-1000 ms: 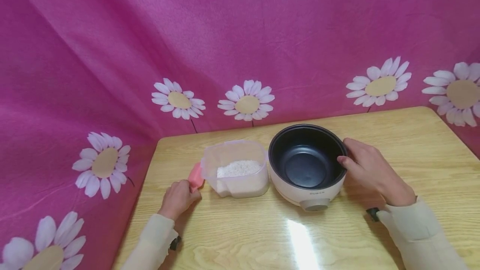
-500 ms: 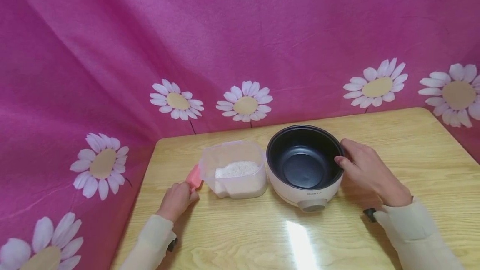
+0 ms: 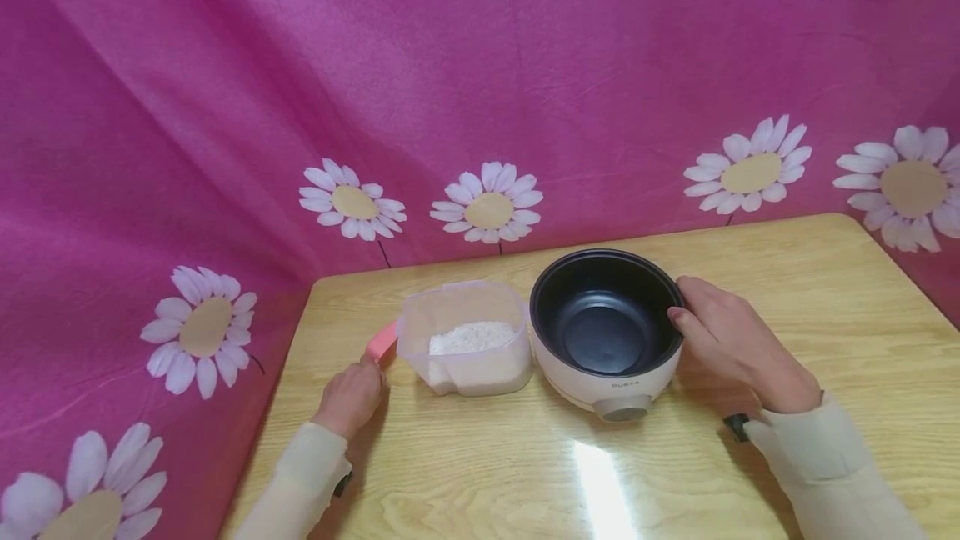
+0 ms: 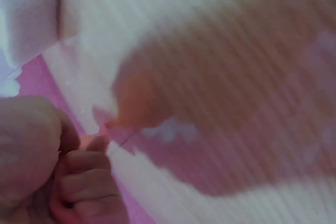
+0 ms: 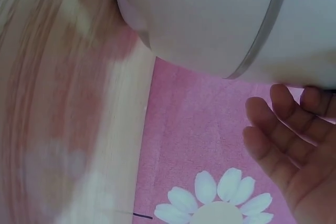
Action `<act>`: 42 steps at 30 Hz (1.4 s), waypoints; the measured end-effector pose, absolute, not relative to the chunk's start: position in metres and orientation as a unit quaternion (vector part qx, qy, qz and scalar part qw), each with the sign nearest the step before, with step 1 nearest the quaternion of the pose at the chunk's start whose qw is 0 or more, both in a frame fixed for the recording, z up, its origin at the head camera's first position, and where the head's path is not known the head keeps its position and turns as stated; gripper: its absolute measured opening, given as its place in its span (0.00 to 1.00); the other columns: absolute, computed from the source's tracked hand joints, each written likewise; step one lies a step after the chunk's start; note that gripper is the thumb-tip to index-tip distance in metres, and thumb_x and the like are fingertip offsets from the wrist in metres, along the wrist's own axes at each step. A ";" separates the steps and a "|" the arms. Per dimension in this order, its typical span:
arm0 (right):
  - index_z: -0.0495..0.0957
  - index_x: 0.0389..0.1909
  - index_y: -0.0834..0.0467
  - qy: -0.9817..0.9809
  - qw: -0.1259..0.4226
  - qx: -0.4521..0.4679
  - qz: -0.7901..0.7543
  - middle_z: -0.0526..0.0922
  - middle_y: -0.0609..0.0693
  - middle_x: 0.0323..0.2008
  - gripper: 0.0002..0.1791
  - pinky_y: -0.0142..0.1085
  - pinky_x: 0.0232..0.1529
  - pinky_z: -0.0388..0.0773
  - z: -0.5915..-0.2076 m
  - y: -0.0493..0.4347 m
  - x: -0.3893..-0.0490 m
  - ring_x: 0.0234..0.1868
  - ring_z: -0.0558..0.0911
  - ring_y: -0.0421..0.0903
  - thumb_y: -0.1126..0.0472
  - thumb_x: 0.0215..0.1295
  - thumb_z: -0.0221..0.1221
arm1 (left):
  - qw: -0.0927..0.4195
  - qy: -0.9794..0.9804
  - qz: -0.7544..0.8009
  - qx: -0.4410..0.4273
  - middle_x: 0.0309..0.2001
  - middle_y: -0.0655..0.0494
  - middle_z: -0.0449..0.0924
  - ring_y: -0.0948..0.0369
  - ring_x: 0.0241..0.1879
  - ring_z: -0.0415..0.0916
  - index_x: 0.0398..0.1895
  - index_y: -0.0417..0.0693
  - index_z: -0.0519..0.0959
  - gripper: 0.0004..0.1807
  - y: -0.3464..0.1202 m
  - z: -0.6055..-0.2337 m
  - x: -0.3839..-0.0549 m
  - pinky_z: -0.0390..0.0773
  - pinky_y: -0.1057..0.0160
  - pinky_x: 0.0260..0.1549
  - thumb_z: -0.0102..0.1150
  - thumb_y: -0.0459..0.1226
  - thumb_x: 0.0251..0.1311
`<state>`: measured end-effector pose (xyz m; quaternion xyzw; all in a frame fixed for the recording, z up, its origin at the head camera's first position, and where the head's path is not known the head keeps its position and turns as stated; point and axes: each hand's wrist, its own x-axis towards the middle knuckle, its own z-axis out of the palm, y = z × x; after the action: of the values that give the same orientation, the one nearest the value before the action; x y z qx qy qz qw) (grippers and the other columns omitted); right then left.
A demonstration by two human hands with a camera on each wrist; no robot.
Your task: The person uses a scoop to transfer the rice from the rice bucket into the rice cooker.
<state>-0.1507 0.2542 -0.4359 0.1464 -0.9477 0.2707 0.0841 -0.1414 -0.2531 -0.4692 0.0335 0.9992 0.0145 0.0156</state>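
Observation:
My left hand (image 3: 351, 398) grips a pink scoop (image 3: 383, 343) by its handle, fingers curled round it in the left wrist view. The scoop stands just left of a translucent plastic container (image 3: 495, 373) and overlaps its left rim in the head view. White grains that look like rice (image 3: 474, 337) lie in the container. To its right is a white electric cooking pot (image 3: 551, 365) with a black inside and a grey front knob. My right hand (image 3: 731, 336) holds the pot's right rim, thumb at the edge and fingers (image 5: 286, 137) behind the outer wall.
Everything stands on a wooden table (image 3: 825, 315) with rounded corners. A magenta curtain (image 3: 600, 65) printed with white daisies hangs behind it and along the left side. Light glares off the table (image 3: 603, 490) in front of the pot.
My left hand has shifted slightly left and turned the scoop, so it shows narrower and more edge-on. My right hand stays on the pot's rim. The whole view has drifted a little.

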 end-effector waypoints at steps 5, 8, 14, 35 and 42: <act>0.73 0.45 0.56 -0.947 0.060 0.140 0.283 0.77 0.50 0.34 0.06 0.43 0.40 0.78 -0.436 0.252 -0.151 0.37 0.75 0.47 0.58 0.72 0.53 | 0.027 0.999 0.022 0.002 0.31 0.33 0.82 0.38 0.31 0.84 0.39 0.31 0.72 0.16 -0.241 -0.439 -0.125 0.82 0.44 0.30 0.38 0.37 0.75; 0.73 0.44 0.56 -0.947 0.062 0.140 0.282 0.76 0.50 0.33 0.06 0.43 0.39 0.77 -0.437 0.250 -0.151 0.36 0.75 0.47 0.58 0.73 0.52 | 0.016 0.999 0.032 -0.025 0.27 0.32 0.82 0.35 0.28 0.83 0.32 0.34 0.72 0.16 -0.253 -0.449 -0.134 0.80 0.40 0.26 0.41 0.37 0.73; 0.72 0.44 0.56 -0.946 0.060 0.138 0.286 0.75 0.50 0.32 0.06 0.41 0.38 0.77 -0.436 0.249 -0.152 0.36 0.74 0.47 0.58 0.73 0.51 | -0.009 0.999 0.041 -0.001 0.23 0.35 0.79 0.36 0.24 0.81 0.28 0.36 0.71 0.25 -0.275 -0.456 -0.151 0.76 0.40 0.21 0.36 0.45 0.79; 0.72 0.44 0.58 -0.945 0.070 0.151 0.281 0.75 0.51 0.32 0.07 0.42 0.38 0.77 -0.431 0.251 -0.152 0.36 0.74 0.47 0.59 0.74 0.50 | -0.010 0.999 0.025 -0.022 0.21 0.40 0.76 0.42 0.22 0.75 0.21 0.43 0.71 0.23 -0.277 -0.386 -0.156 0.74 0.43 0.20 0.40 0.45 0.73; 0.72 0.44 0.58 -0.945 0.077 0.156 0.277 0.76 0.51 0.33 0.07 0.43 0.38 0.77 -0.432 0.254 -0.151 0.36 0.75 0.47 0.59 0.74 0.51 | -0.025 0.999 0.029 0.006 0.18 0.45 0.72 0.46 0.19 0.72 0.19 0.44 0.71 0.22 -0.278 -0.371 -0.152 0.69 0.49 0.16 0.42 0.44 0.73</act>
<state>-0.1506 0.2539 -0.4322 0.1556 -0.9449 0.2773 0.0772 -0.1523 -0.2779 -0.3713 0.0059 0.9993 0.0290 -0.0245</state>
